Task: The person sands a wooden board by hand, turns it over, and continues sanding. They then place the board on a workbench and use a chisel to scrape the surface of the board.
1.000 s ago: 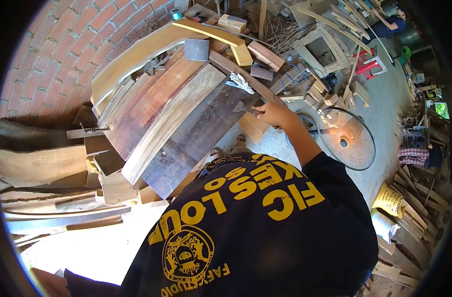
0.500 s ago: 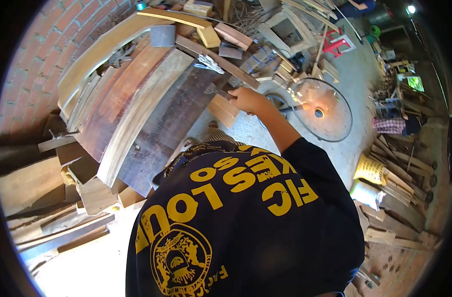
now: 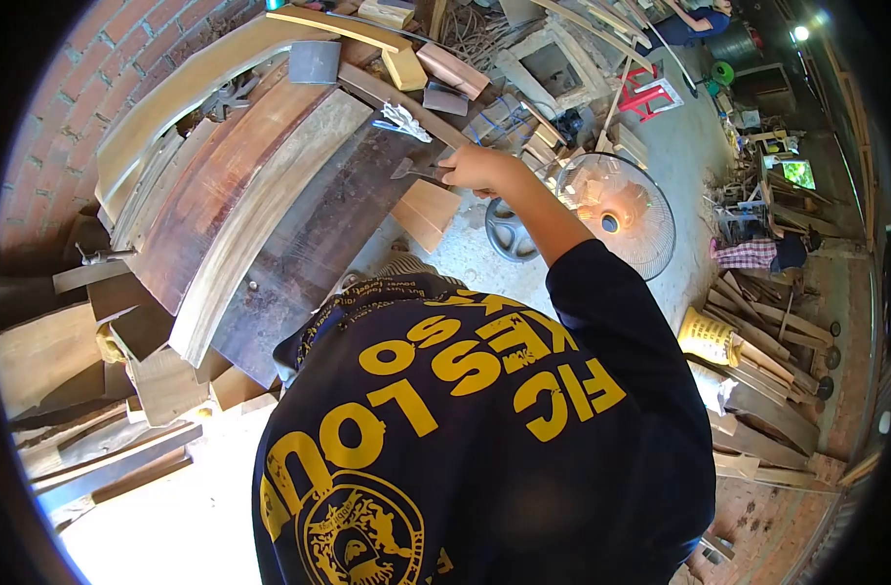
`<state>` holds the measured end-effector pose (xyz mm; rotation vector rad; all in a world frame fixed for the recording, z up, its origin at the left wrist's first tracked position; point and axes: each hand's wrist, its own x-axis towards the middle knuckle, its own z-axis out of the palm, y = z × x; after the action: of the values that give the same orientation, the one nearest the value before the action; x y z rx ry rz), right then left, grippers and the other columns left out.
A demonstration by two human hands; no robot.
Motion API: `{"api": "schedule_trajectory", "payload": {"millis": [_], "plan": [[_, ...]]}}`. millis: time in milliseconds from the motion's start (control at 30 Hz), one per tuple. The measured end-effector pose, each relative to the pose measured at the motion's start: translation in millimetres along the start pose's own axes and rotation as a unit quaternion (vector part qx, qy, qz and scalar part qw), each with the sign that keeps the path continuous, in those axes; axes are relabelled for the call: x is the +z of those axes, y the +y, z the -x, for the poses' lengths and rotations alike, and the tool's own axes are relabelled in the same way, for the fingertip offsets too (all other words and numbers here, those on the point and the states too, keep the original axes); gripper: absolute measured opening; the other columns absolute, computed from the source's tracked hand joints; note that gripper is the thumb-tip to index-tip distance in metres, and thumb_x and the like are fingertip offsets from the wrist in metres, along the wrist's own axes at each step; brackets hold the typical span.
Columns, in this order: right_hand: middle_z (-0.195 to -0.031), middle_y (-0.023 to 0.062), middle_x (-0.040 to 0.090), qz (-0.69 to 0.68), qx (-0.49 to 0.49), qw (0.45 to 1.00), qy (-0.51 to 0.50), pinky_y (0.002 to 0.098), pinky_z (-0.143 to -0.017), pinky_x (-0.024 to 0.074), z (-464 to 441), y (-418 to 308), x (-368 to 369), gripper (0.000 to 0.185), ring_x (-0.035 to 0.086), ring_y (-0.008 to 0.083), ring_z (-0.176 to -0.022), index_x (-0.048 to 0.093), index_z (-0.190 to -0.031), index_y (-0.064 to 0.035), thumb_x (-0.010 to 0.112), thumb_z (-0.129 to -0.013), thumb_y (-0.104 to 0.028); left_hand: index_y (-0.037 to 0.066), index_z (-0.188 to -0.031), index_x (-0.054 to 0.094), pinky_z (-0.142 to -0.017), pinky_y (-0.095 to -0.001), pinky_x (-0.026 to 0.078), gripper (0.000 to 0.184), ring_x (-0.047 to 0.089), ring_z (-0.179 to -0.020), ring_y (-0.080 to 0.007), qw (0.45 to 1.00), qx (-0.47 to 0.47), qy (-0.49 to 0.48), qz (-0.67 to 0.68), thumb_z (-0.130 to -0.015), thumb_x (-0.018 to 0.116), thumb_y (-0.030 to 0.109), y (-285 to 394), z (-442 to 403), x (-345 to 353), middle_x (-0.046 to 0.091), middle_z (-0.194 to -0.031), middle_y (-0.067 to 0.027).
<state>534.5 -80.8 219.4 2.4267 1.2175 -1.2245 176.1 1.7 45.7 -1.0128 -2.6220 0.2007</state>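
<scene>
My right hand [image 3: 479, 170] is closed around the handle of a scraper [image 3: 404, 170] with a flared flat blade. The blade is over the near right part of a dark, stained wooden board [image 3: 314, 229]; whether it touches the surface I cannot tell. Beyond it, a crumpled white cloth or paper [image 3: 404, 122] lies at the board's far end. A light wooden piece [image 3: 428, 215] is just below my wrist. Alongside the dark board run a pale grey plank [image 3: 270, 210] and a reddish-brown board [image 3: 221, 190]. My left hand is out of view.
A standing fan [image 3: 650, 214] with a round base [image 3: 512, 232] is right of my forearm. Wood blocks, a wooden frame [image 3: 554, 66] and a red stool [image 3: 650, 95] are farther off. A brick wall [image 3: 84, 107] borders the left. Another person [image 3: 757, 255] is at the far right.
The whole view has shifted slightly left. My right hand and the scraper have moved a little toward the board's far edge, and more of the fan base now shows.
</scene>
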Motion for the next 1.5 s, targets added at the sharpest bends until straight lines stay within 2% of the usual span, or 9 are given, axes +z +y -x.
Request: {"api": "schedule_trajectory", "payload": {"millis": [467,667,967,1033,1067,1200,1367,1433,1500], "plan": [[-0.05,0.0075,0.051,0.004,0.006,1.0,-0.031,0.0325,-0.035,0.0384,5.7,-9.7,-12.8,0.05,0.048,0.0169,-0.037,0.046,-0.136,-0.0184,0.056,-0.087,-0.025,0.006,-0.135,0.033,-0.098,-0.0519,0.03,0.066,0.042,-0.119,-0.0439,0.989,0.094,-0.058,0.094,-0.089,0.046,0.052,14.5,-51.6,38.7,0.042,-0.132,-0.025],[-0.052,0.0007,0.045,-0.155,-0.011,0.988,-0.015,0.0287,-0.032,0.0341,13.6,20.9,15.2,0.049,0.042,0.0113,-0.036,0.045,-0.137,-0.018,0.057,-0.089,-0.024,0.006,-0.136,0.032,-0.099,-0.0526,0.029,0.069,0.041,-0.121,-0.0444,0.979,0.131,-0.09,0.126,-0.088,0.046,0.054,9.6,-62.3,42.3,0.041,-0.133,-0.0256],[-0.062,0.0078,0.055,-0.214,0.011,0.975,0.05,0.031,-0.038,0.042,38.0,21.1,66.4,0.053,0.051,0.0154,-0.044,0.042,-0.138,-0.0206,0.054,-0.087,-0.03,0.007,-0.139,0.03,-0.102,-0.0535,0.027,0.073,0.04,-0.123,-0.045,0.954,0.194,-0.12,0.193,-0.088,0.046,0.056,47.4,-83.3,33.1,0.04,-0.135,-0.0264],[-0.067,0.011,0.06,-0.224,0.012,0.973,0.053,0.0316,-0.038,0.0434,38.9,19.6,75.2,0.053,0.053,0.017,-0.044,0.042,-0.138,-0.0207,0.054,-0.087,-0.03,0.007,-0.14,0.029,-0.103,-0.0538,0.027,0.074,0.039,-0.123,-0.0452,0.952,0.197,-0.119,0.204,-0.088,0.046,0.056,37.1,-93.0,-71.5,0.04,-0.135,-0.0266],[-0.077,0.0156,0.063,-0.213,0.021,0.974,0.066,0.0356,-0.045,0.0476,40.4,19.4,81.2,0.054,0.058,0.0236,-0.052,0.041,-0.138,-0.0207,0.054,-0.086,-0.029,0.007,-0.14,0.029,-0.103,-0.0539,0.027,0.075,0.039,-0.123,-0.0452,0.95,0.202,-0.119,0.206,-0.088,0.047,0.056,49.5,-96.9,-18.0,0.04,-0.135,-0.0267],[-0.102,0.0256,0.063,-0.147,-0.083,0.962,0.214,0.0467,-0.072,0.0521,25.6,42.0,133.5,0.059,0.064,0.0423,-0.082,0.036,-0.139,-0.0212,0.056,-0.084,-0.028,0.007,-0.142,0.028,-0.104,-0.0543,0.026,0.077,0.039,-0.124,-0.0455,0.937,0.247,-0.121,0.215,-0.087,0.047,0.057,60.5,-112.3,-72.7,0.039,-0.136,-0.027],[-0.101,0.0262,0.063,-0.192,-0.003,0.969,0.153,0.0495,-0.081,0.0485,27.2,33.3,143.6,0.062,0.06,0.0451,-0.092,0.033,-0.14,-0.0235,0.057,-0.083,-0.026,0.007,-0.143,0.026,-0.106,-0.0549,0.025,0.079,0.038,-0.126,-0.0459,0.914,0.302,-0.15,0.227,-0.087,0.047,0.059,109.1,-123.5,63.1,0.039,-0.137,-0.0275],[-0.104,0.0261,0.062,-0.222,0.017,0.965,0.141,0.0418,-0.081,0.0486,32.1,24.7,134.7,0.06,0.061,0.0423,-0.095,0.035,-0.139,-0.0201,0.059,-0.084,-0.023,0.009,-0.148,0.005,-0.108,-0.0614,0.003,0.094,-0.004,-0.139,-0.0438,0.888,0.212,-0.364,0.183,-0.084,0.038,0.069,120.8,-50.8,18.2,-0.007,-0.152,-0.0236],[-0.103,0.0255,0.062,-0.235,0.032,0.963,0.128,0.0411,-0.081,0.0487,36.2,16.3,127.3,0.059,0.061,0.0415,-0.095,0.036,-0.138,-0.0206,0.059,-0.084,-0.021,0.001,-0.146,-0.001,-0.106,-0.0623,-0.005,0.092,-0.01,-0.138,-0.0453,0.886,0.251,-0.349,0.174,-0.088,0.032,0.065,143.3,0.7,-23.8,-0.006,-0.151,-0.0255]]}}
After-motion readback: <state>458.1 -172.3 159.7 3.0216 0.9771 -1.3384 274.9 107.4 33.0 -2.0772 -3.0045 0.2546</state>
